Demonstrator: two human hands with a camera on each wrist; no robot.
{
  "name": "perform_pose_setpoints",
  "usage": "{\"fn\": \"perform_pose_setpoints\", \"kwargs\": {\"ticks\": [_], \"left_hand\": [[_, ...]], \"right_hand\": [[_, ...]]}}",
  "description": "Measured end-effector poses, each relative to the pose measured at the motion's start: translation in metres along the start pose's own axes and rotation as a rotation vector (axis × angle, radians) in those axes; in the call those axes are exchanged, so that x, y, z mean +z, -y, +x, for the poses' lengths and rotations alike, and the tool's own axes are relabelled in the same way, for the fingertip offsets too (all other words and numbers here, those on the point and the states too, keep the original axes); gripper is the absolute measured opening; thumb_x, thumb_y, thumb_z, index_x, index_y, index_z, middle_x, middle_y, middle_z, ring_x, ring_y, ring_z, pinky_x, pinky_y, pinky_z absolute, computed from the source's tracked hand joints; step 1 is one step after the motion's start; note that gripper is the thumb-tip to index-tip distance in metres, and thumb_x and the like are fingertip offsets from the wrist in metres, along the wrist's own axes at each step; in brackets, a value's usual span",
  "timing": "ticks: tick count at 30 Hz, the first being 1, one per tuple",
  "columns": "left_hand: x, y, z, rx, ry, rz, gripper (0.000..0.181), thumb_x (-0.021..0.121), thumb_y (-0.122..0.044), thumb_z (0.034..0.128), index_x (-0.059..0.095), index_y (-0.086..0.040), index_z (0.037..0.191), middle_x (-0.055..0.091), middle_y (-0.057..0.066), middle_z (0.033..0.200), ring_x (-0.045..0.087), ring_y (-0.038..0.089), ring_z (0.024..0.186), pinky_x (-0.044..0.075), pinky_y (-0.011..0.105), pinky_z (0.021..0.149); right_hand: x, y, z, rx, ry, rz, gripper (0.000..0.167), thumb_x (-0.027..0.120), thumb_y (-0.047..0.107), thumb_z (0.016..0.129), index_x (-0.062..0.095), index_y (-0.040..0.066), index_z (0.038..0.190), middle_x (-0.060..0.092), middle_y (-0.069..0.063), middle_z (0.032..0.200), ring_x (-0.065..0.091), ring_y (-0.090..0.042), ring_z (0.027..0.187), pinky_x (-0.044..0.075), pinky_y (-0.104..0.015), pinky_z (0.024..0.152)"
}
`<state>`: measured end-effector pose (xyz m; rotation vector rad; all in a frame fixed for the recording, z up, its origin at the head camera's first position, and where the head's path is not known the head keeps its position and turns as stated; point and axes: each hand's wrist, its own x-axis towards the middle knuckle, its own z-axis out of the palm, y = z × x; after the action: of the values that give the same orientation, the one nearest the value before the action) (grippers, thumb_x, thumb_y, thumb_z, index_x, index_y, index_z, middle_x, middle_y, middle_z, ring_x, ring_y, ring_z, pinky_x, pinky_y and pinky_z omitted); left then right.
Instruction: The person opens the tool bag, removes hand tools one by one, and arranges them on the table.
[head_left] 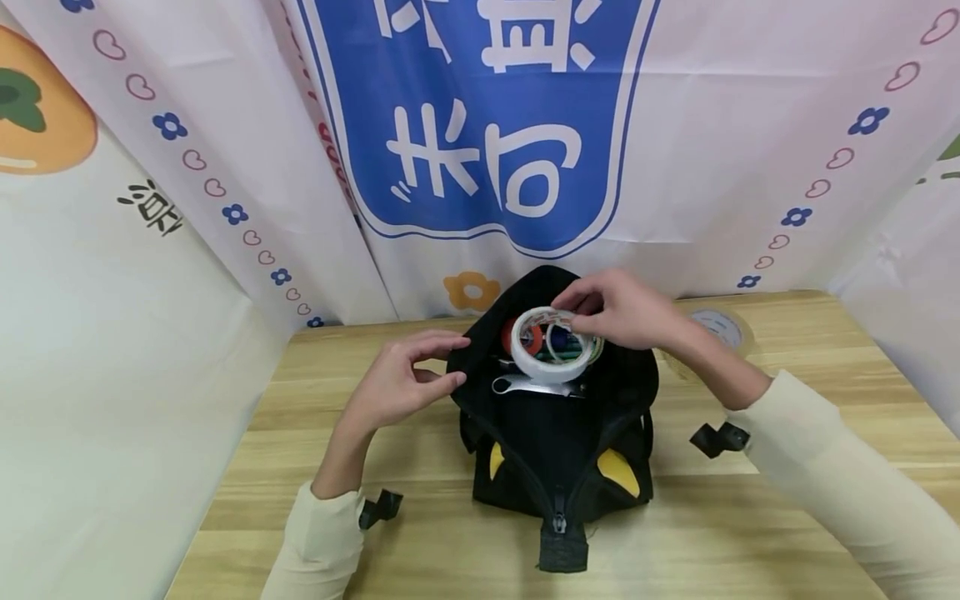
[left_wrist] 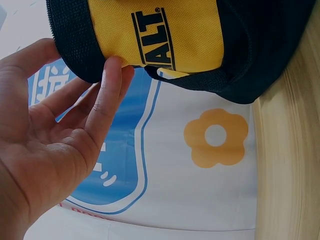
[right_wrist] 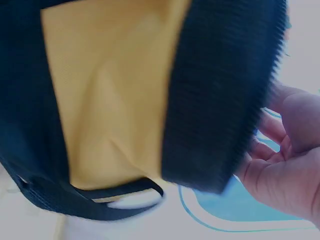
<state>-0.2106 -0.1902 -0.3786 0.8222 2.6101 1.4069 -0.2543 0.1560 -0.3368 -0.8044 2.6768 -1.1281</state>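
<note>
While the left hand (head_left: 397, 379) sets its fingertips against the near-left rim of the black bag (head_left: 558, 417), thumb and fingers spread apart, the right hand (head_left: 626, 312) is at the open mouth with a white tape roll (head_left: 555, 372), thumb and fingers pinching its upper edge. And there's the roll, held upright over the contents; how deep it sits is hard to tell, and the right wrist view has the bag's wall hiding it completely.

Just below it lies a metal wrench (head_left: 536, 386), with a red roll (head_left: 535, 337) showing partly through the ring. Here's the danger: the pinch takes in only one edge, so if the fingertips slip, the smooth ring could swing or drop onto that clutter. It might snag on the wrench, too, if pulled or pushed at a slant.

Watch that left side! Those fingers only touch the cloth, so the soft rim could sag inward and catch the roll or the right knuckles. Beyond the right forearm, a clear tape roll (head_left: 741, 329) sits on the table (head_left: 405, 550), where a careless elbow could knock it.
</note>
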Motion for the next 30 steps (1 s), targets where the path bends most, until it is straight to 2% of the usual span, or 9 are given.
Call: {"fn": "perform_pose_setpoints", "kwargs": {"ticks": [9, 18, 22, 30], "left_hand": [[0.001, 0.001, -0.001, -0.009, -0.003, -0.005, 0.042, 0.079, -0.008, 0.096, 0.072, -0.004, 0.138, 0.067, 0.015, 0.147, 0.07, 0.036, 0.122, 0.067, 0.029, 0.088], [0.0, -0.001, -0.001, -0.024, -0.001, 0.004, 0.043, 0.079, -0.01, 0.0966, 0.072, -0.006, 0.139, 0.067, 0.014, 0.147, 0.07, 0.035, 0.124, 0.067, 0.03, 0.089], [0.0, -0.001, -0.001, -0.028, 0.0, 0.004, 0.043, 0.079, -0.01, 0.0964, 0.072, -0.006, 0.139, 0.067, 0.013, 0.147, 0.07, 0.035, 0.124, 0.067, 0.03, 0.088], [0.0, -0.001, -0.001, -0.032, -0.001, 0.001, 0.043, 0.079, -0.01, 0.096, 0.072, -0.006, 0.138, 0.067, 0.013, 0.147, 0.07, 0.034, 0.123, 0.067, 0.029, 0.088]], "right_hand": [[-0.034, -0.001, -0.019, 0.068, -0.131, 0.016, 0.029, 0.071, 0.005, 0.097, 0.079, 0.006, 0.125, 0.079, -0.014, 0.117, 0.071, -0.024, 0.097, 0.058, -0.021, 0.075], [-0.055, -0.017, -0.035, 0.137, -0.19, -0.024, 0.029, 0.071, 0.01, 0.099, 0.079, 0.011, 0.127, 0.08, -0.012, 0.115, 0.069, -0.02, 0.093, 0.058, -0.021, 0.071], [-0.063, -0.029, -0.043, 0.176, -0.22, -0.039, 0.03, 0.071, 0.012, 0.099, 0.079, 0.011, 0.128, 0.079, -0.013, 0.117, 0.069, -0.017, 0.093, 0.058, -0.019, 0.072], [-0.074, -0.064, -0.061, 0.245, -0.261, -0.031, 0.032, 0.073, 0.015, 0.101, 0.076, 0.005, 0.132, 0.077, -0.019, 0.122, 0.067, 0.0, 0.088, 0.059, -0.019, 0.07]]}}
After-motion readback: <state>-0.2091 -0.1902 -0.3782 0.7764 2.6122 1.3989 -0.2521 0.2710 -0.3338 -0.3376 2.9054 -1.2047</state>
